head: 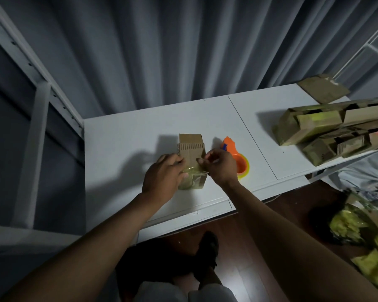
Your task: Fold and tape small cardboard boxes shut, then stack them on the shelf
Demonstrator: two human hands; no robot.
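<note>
The left hand [162,176] covers the left side of the small box [191,159]. The right hand [220,165] hides part of the tape roll [241,164]. At three o'clock, the pile of boxes [336,129] runs off the edge. At four o'clock, yellow stuff [358,227] looks blurry.

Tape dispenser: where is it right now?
In the head view, the orange tape dispenser sits on the white table, just right of the cardboard box and partly hidden behind the right hand. Neither hand holds it.

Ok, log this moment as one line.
step: taping | left hand: holds box | right hand: pinches tape strip | dispenser: idle
</note>
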